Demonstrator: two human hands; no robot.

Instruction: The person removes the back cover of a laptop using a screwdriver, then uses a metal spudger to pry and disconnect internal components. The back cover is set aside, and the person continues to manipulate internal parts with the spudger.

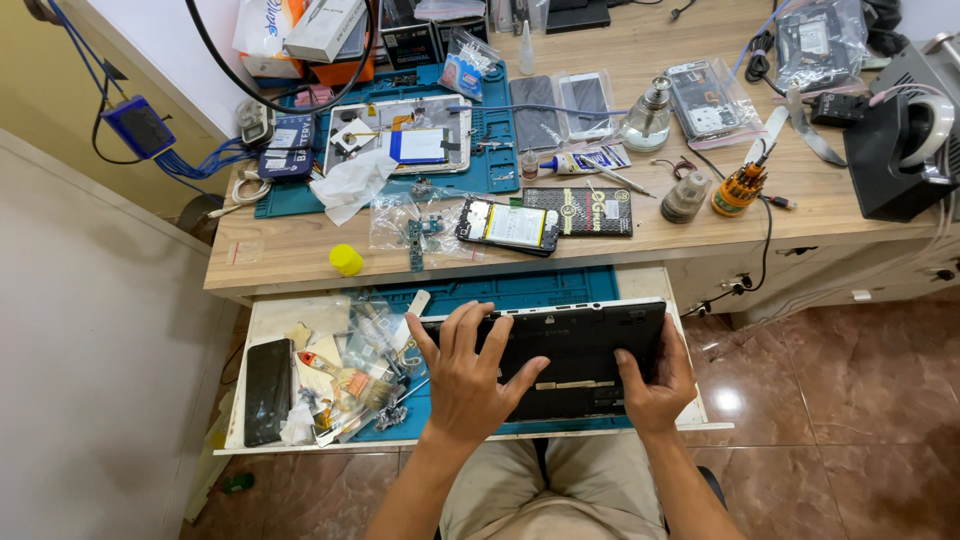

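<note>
Nearest the camera, above the person's lap, a black tablet (pixel 570 355) lies flat on the blue mat (pixel 520 290) of a pulled-out drawer shelf (pixel 280 320), and both hands are on it. The left hand (pixel 468 375) rests palm down with fingers spread over the tablet's left half, pressing without curling round anything; the right hand (pixel 655 385) grasps the right end, its thumb on top by the lower right corner and its fingers wrapped under the edge. To do this well, the flat hand seems best kept as a broad, even weight so the thin slab does not flex, while the right hand works only at the edge, with gentle and steady force and with the body fully supported by the mat. The tablet's long axis runs left to right across the person, nearly level with a slight rise to the right; its long edges face toward and away from the body, and a paler strip shows near its lower edge. I cannot tell whether the upward face is the screen or the inside. Just left on the shelf lie a dark phone (pixel 267 390) and a heap of small parts (pixel 350 385). Farther off, on the wooden desk (pixel 700 225), sit a yellow cap (pixel 346 259), an opened phone (pixel 508 225), and another opened tablet (pixel 400 135) on a second blue mat.
</note>
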